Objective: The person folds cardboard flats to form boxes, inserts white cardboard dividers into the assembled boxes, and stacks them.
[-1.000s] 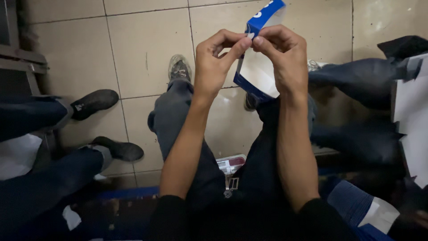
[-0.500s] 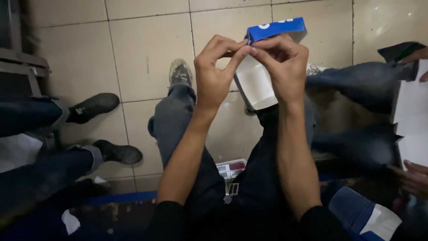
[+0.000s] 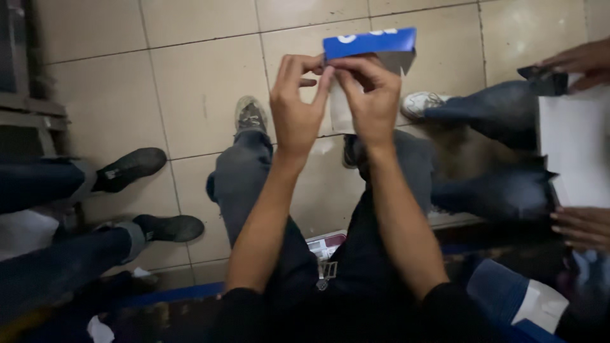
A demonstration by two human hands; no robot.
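I hold a small folded cardboard box (image 3: 372, 46), blue on the outside and white inside, up in front of me above my knees. My left hand (image 3: 297, 114) pinches its left edge with thumb and fingertips. My right hand (image 3: 368, 105) grips the white flap (image 3: 338, 114) below the blue panel, fingers curled over it. Both forearms reach up from the bottom of the view. The lower part of the box is hidden behind my right hand.
Beige tiled floor (image 3: 197, 95) lies below. My legs in dark jeans (image 3: 244, 178) stretch forward. Another person's legs and black shoes (image 3: 130, 168) are at the left. At the right a person's hands (image 3: 581, 225) hold a white sheet (image 3: 575, 146). A small card (image 3: 325, 244) lies under my legs.
The box has been turned so its blue panel lies level on top. My hands have shifted slightly right and keep working the white flap. A person's hands came into view at the right.
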